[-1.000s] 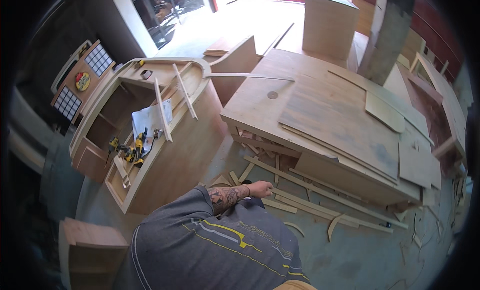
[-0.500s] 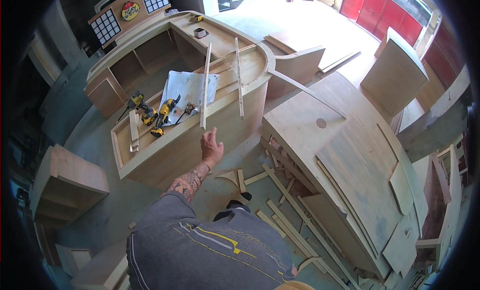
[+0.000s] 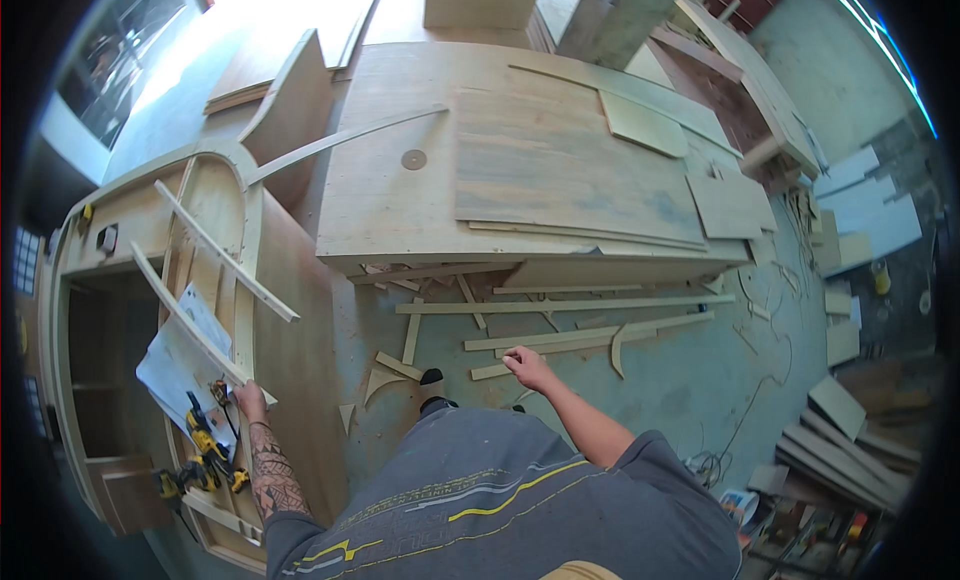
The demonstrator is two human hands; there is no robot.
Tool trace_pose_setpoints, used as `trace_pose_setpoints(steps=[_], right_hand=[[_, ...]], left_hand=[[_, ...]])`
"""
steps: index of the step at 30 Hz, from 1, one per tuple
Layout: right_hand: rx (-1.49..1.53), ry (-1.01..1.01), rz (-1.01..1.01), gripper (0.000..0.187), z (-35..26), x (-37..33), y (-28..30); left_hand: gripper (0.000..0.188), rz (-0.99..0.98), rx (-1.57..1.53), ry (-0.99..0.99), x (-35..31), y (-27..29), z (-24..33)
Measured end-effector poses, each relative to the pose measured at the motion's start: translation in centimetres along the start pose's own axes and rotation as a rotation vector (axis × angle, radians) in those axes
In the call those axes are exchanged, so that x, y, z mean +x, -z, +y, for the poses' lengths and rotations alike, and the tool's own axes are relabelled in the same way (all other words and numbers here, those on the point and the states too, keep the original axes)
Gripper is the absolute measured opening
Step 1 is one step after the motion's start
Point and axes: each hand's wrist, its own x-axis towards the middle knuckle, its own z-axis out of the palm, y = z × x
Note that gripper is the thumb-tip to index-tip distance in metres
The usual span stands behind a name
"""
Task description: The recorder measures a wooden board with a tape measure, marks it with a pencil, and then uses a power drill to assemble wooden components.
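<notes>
My left hand [image 3: 251, 401] is closed at the near end of a long thin wooden strip [image 3: 190, 325], which lies slantwise across the curved counter frame [image 3: 262, 220] at left. A second wooden strip [image 3: 225, 248] lies beside it, farther right, its end sticking out past the frame's edge. Over the floor, my right hand [image 3: 530, 368] hangs with fingers curled, and I see nothing in it. Below the first strip, a paper sheet [image 3: 160, 365] lies on the frame, next to yellow-and-black cordless power tools [image 3: 203, 440].
A large plywood-topped bench [image 3: 400, 210] stands ahead, with loose boards and a round disc [image 3: 414, 160] on it. A thin curved strip [image 3: 340, 142] bridges it and the counter. Several battens [image 3: 570, 306] and offcuts lie on the floor. Stacked boards [image 3: 840, 465] are at right.
My view has swung right, toward the bench. My left hand, open and short of the strip before, is now closed at its end. My right hand has come into view.
</notes>
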Motion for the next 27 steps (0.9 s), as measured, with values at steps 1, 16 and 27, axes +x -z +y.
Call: trace_pose_setpoints(steps=[1,16,27], right_hand=[[0.009,-0.043,0.041,0.043,-0.7,-0.4,-0.4],[0.118,-0.595,0.389,0.035,20.1,-10.1,2.9],[0.370,-0.630,0.483,0.032,26.3,-12.3,1.1]], left_hand=[[0.056,0.000,0.022,0.041,0.3,-0.1,0.5],[0.040,0.008,-0.385,-0.175,-17.6,-6.0,11.7],[0.038,-0.882,0.033,-0.803,-30.9,-24.6,23.9]])
